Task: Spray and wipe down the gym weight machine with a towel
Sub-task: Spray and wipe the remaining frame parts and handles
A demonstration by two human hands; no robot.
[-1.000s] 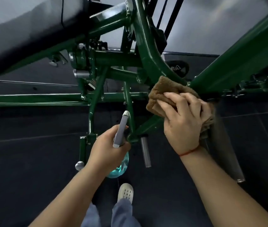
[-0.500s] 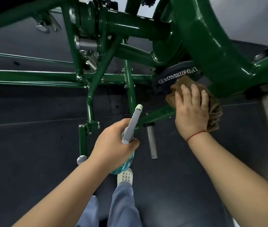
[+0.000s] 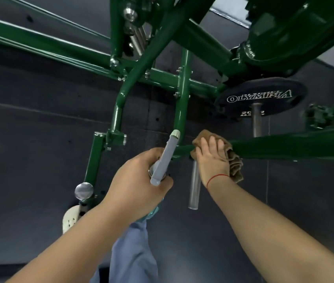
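Towel [image 3: 235, 162] under right hand [image 3: 213, 162] wraps green bar [image 3: 284, 144].

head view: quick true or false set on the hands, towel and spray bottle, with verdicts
1. The right hand holds a brown towel against a green bar of the machine. True.
2. The left hand is empty. False: it grips a spray bottle with a grey head.
3. A black weight plate with white lettering sits beyond the bar. True.
4. The towel lies on the floor. False: it is draped over the bar under the right hand.
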